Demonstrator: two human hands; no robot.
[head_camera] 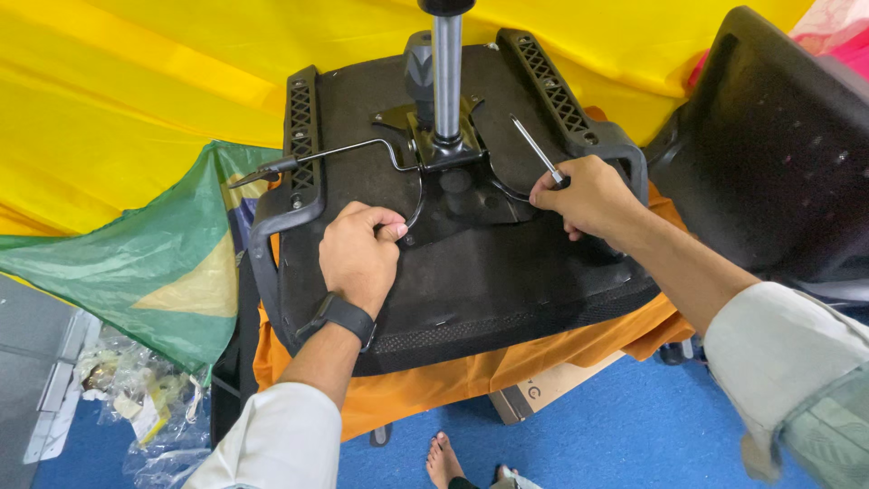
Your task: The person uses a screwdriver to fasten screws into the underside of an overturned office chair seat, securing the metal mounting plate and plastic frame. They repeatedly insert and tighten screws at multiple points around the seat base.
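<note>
An upturned black office chair seat (pixel 507 272) lies on orange cloth, underside up. A metal mechanism plate (pixel 453 181) with a chrome gas cylinder (pixel 446 72) stands at its centre. My left hand (pixel 360 254), with a black watch on the wrist, rests on the seat with fingers curled at the plate's left edge. My right hand (pixel 588 195) grips a screwdriver (pixel 536 149) whose shaft points up and left over the seat. A thin lever rod (pixel 335 154) sticks out leftward from the mechanism.
A black chair backrest (pixel 778 154) stands at the right. Yellow fabric (pixel 136 81) and green fabric (pixel 154 263) cover the left. Plastic bags (pixel 145 398) and a cardboard box (pixel 543 389) sit on the blue floor (pixel 634 435). My bare foot (pixel 444 460) shows below.
</note>
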